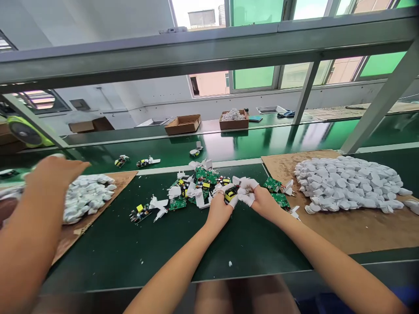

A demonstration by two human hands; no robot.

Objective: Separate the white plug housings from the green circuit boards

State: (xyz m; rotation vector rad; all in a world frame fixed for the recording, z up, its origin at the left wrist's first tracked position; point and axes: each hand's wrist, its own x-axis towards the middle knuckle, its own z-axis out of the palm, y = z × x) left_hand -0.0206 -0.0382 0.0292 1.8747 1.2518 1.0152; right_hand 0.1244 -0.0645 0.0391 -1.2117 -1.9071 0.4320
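Note:
My left hand (pixel 220 210) grips a small circuit board (pixel 230 194) with a yellow transformer on it. Against the board's right end, the fingers of my right hand (pixel 257 199) are pinched together; what lies between them I cannot make out. White covers sit on the fingertips of both hands. Just left of my hands lies a heap of green circuit boards (pixel 207 175) with white plastic parts. A loose board with a yellow component (pixel 140 213) rests farther left. Beyond my right hand are more green boards (pixel 280 200) with white pieces attached.
White plastic pieces (pixel 347 183) are piled on brown cardboard (pixel 337 233) at right. Another pile of white pieces (pixel 87 196) is at left, where another person's arm (pixel 36 226) reaches in. Cardboard boxes (pixel 183 124) stand behind, below a metal beam (pixel 203 54).

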